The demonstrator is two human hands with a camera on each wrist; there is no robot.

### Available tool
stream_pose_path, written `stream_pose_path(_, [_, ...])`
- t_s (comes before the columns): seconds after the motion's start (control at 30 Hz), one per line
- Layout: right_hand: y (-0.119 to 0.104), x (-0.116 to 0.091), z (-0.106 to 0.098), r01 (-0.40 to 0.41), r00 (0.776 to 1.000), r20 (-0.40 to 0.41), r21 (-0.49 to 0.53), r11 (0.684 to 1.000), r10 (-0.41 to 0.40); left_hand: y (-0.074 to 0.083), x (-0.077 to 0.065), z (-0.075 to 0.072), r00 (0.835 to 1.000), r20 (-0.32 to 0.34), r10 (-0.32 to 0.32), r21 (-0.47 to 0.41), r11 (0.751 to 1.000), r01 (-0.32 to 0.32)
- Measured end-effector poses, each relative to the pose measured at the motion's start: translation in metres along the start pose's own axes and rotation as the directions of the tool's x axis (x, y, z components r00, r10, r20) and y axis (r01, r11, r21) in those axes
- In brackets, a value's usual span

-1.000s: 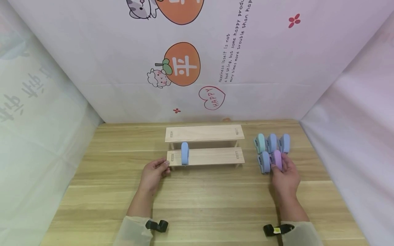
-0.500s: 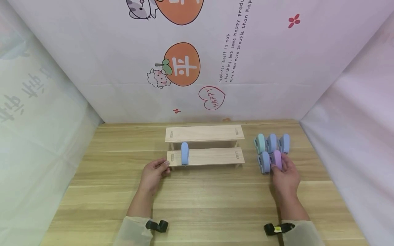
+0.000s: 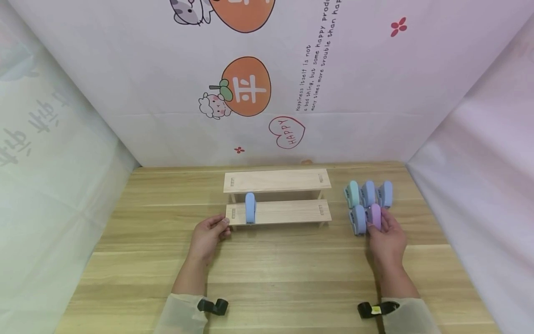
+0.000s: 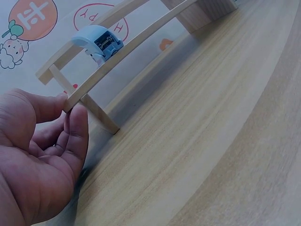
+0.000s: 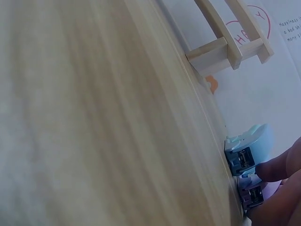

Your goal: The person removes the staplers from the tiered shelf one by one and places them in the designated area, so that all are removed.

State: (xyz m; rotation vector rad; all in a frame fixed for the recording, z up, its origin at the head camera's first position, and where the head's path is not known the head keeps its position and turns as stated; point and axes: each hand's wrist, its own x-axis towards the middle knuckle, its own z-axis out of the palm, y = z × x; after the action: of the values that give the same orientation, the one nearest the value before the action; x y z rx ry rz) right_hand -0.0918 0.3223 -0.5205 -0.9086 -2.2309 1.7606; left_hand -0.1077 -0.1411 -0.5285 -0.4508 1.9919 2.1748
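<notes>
At the left front corner of a two-step wooden stand (image 3: 288, 212), my left hand (image 3: 208, 235) pinches the lower board between thumb and fingers. The left wrist view shows that thumb (image 4: 49, 107) on top of the board's end. One blue spring clip (image 3: 250, 208) stands on the lower step near its left end. To the right, my right hand (image 3: 388, 241) holds a purple spring clip (image 3: 376, 215) between thumb and fingers. A blue clip (image 3: 358, 220) sits directly left of it. In the right wrist view, the purple clip (image 5: 254, 194) is partly hidden behind the fingers.
Behind the purple clip is a row of a teal clip (image 3: 352, 194) and two blue clips (image 3: 368, 194). The stand's upper step (image 3: 275, 181) is behind the lower one. A printed white cloth (image 3: 354, 116) hangs at the table's back edge, with white sheets at both sides.
</notes>
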Motion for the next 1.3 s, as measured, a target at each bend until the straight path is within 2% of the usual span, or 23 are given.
stream_pose_path(0.23, [-0.001, 0.0, 0.0, -0.009, 1.0, 0.001, -0.045, 0.999, 0.009, 0.0, 0.0, -0.001, 1.0, 0.001, 0.002, -0.006, 1.0, -0.002])
stream_pose_path(0.8, [-0.01, -0.009, -0.001, 0.014, 1.0, -0.018, -0.01, 1.0, -0.014, 0.002, 0.0, 0.0, 1.0, -0.007, 0.003, -0.02, 1.0, -0.003])
stream_pose_path(1.13, [-0.016, -0.014, -0.003, 0.09, 0.995, -0.037, -0.072, 0.993, -0.093, 0.001, 0.001, -0.001, 1.0, 0.003, 0.004, -0.017, 1.0, -0.004])
stream_pose_path(1.3, [-0.019, -0.017, -0.004, 0.11, 0.992, -0.058, -0.065, 0.992, -0.114, 0.0, 0.001, -0.001, 1.0, 0.002, 0.0, -0.02, 1.0, 0.0])
